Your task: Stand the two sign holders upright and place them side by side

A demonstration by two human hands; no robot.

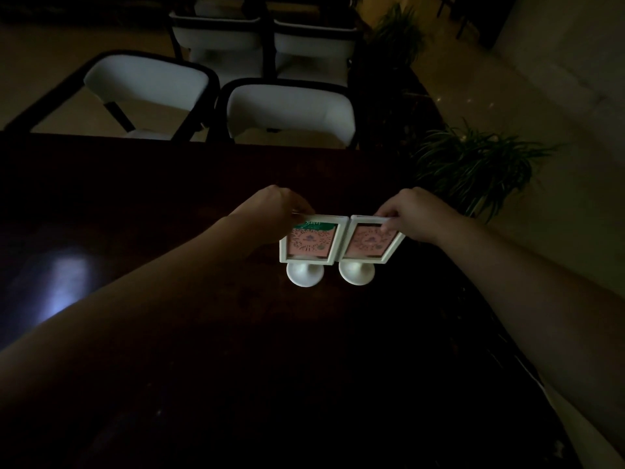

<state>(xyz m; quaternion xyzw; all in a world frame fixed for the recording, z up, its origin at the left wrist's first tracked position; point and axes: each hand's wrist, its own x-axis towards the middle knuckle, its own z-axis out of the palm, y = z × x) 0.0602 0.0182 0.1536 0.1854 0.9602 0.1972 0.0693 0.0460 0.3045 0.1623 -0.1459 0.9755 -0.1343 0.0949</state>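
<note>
left hand (270, 208) is closed in a pinch on the top left corner of the left sign holder (310, 243), fingers over the upper edge. right hand (414, 213) pinches the top edge of the right sign holder (370, 243), a fingertip (385, 228) lying on the front of the frame near its top. both forearms reach in from the near edge of the worktop (135, 204).

both holders stand on their round white bases, left base (305, 274) and right base (356, 272) sitting near each other but apart on the dark wood. the white frames meet or nearly meet at their inner top corners; can't tell if they actually touch. each frame carries a pink card with a round printed pattern, left one has a green strip with text along the top. right frame is turned a bit clockwise against the left one. the pair sits around the middle of the worktop, a little toward the right edge.

pale light glare on the worktop surface at the left. past the far edge: two white chairs (291, 113) with dark frames, two more behind them. green potted plant (473, 167) off the right edge on the floor. room is dim, fine detail on the cards unreadable.
</note>
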